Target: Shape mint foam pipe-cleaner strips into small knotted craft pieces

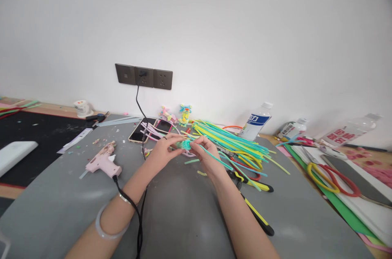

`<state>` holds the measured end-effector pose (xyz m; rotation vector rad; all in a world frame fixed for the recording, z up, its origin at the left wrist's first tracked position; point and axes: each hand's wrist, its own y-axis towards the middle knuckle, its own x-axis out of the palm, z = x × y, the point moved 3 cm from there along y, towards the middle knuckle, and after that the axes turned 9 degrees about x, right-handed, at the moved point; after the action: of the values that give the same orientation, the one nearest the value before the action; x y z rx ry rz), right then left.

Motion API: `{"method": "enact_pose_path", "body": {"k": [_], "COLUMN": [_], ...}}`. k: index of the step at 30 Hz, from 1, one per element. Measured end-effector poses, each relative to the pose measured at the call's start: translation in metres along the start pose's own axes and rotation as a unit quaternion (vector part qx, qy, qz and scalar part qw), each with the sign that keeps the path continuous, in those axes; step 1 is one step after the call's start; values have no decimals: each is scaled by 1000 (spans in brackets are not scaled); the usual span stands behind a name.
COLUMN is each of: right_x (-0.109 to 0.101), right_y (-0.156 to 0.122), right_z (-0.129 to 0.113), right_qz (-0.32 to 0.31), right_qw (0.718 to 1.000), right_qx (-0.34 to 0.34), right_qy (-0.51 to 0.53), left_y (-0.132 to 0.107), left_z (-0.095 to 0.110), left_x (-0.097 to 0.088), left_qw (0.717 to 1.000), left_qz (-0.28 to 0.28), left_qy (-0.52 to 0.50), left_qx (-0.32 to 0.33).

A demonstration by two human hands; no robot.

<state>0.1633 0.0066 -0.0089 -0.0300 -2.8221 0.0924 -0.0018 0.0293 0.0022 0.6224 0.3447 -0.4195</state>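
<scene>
Hands (185, 150) | pinching fuzzy teal coil (185, 144) | slim pipe-cleaner tail (219, 160)

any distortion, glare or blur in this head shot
Head view: wide-angle bowing curves the grey mat; light soft and even, pale sheen low on the mat; left hand, right hand and teal coil fairly sharp; bottle by the wall slightly soft.

Teal coil (185, 144): fuzzy, soft. Grey tabletop (183, 210): matt, smooth. Glue gun (102, 163), 9 o'clock: pink plastic, slight sheen. Water bottle (255, 122), 2 o'clock: clear glossy plastic. Phone (139, 130), 11 o'clock: glossy screen. Bangle (107, 226), 7 o'clock: translucent, smooth.
</scene>
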Motion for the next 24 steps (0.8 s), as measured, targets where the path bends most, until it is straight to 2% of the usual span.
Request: {"method": "enact_pose_path", "body": {"k": [7, 13, 20, 24], "right_x": [2, 2, 3, 3], "right_y": [-1, 0, 1, 1], "right_z": [1, 4, 4, 3], "right_qz": [10, 17, 31, 38], "right_qw": [1000, 999, 999, 997], "right_qx": [-9, -26, -43, -59], "right_qy": [4, 4, 1, -13], "left_y": [-6, -4, -2, -3], "left_z": [0, 3, 5, 10], "left_x": [8, 7, 4, 5], "left_qw": [995, 999, 998, 999], "left_qz": [-58, -41, -34, -38], "left_qy": [-25, -4, 41, 27], "left_qx": [-76, -35, -15, -10]}}
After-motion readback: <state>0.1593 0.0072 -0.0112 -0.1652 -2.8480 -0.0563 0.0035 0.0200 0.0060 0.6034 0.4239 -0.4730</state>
